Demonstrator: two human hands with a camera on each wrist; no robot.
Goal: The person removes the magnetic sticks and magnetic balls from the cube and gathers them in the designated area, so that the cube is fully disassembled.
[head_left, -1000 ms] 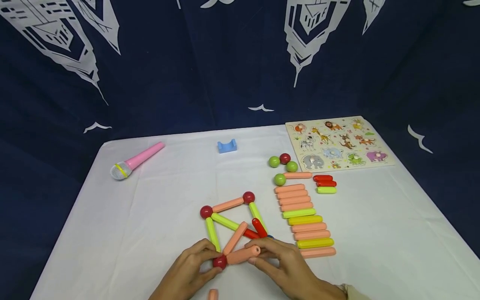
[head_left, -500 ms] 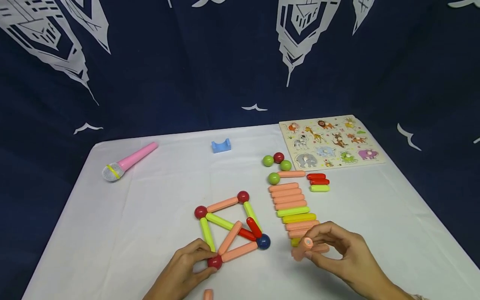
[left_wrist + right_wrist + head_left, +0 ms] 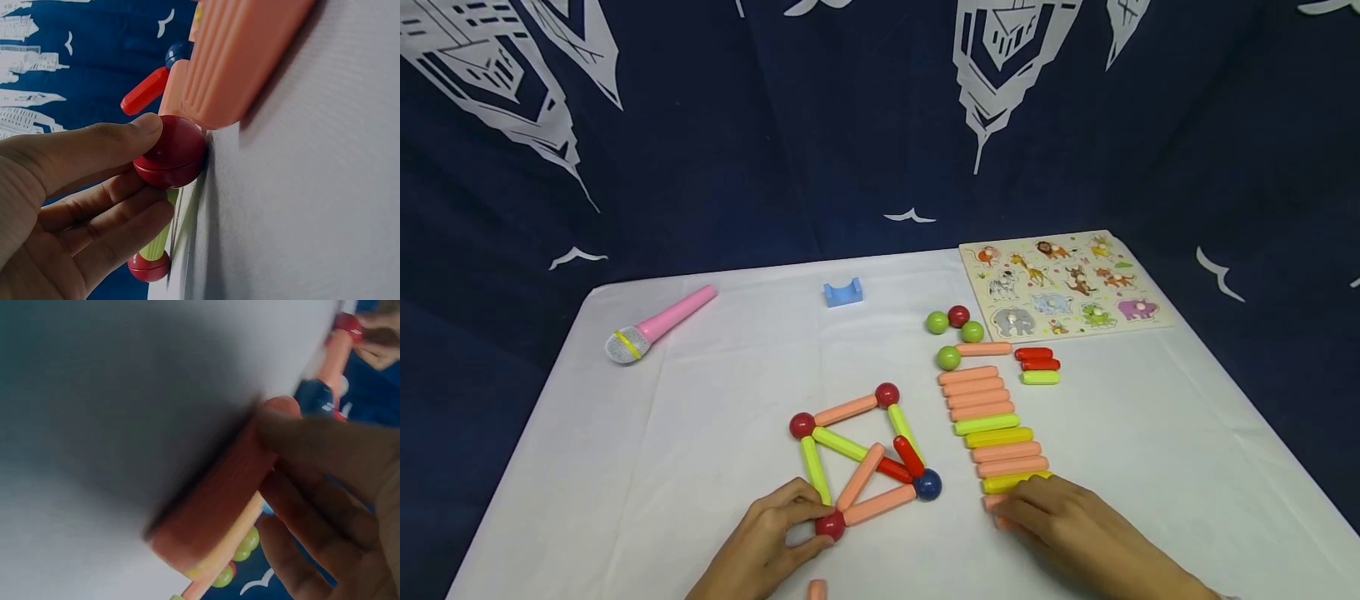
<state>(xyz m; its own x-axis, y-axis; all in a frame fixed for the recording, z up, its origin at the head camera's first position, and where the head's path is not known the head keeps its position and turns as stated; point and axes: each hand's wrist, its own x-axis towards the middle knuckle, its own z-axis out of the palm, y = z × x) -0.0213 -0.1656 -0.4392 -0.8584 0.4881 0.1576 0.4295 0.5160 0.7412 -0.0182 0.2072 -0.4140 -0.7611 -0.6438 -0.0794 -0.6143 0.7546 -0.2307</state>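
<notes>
My left hand [image 3: 767, 533] pinches a red ball [image 3: 831, 525] at the near corner of a flat frame of balls and sticks. The left wrist view shows the thumb [image 3: 134, 134] on the ball's upper side. From that ball an orange stick [image 3: 880, 504] runs to a blue ball [image 3: 927, 484], and another orange stick [image 3: 861, 477] slants inward. My right hand [image 3: 1067, 525] is at the near end of a row of sticks, holding an orange stick [image 3: 212, 494] low over the cloth. Its fingers hide most of that stick in the head view.
The row's orange, green and yellow sticks [image 3: 997, 437] lie right of the frame. Behind are green and red balls [image 3: 958, 316] and an animal puzzle board [image 3: 1067, 283]. A pink toy microphone [image 3: 662, 323], a blue block [image 3: 843, 292] and a lone orange stick [image 3: 817, 590] lie around.
My right hand has carried its orange stick from beside the red ball rightward and down to the row's near end. My left hand keeps its pinch on the red ball.
</notes>
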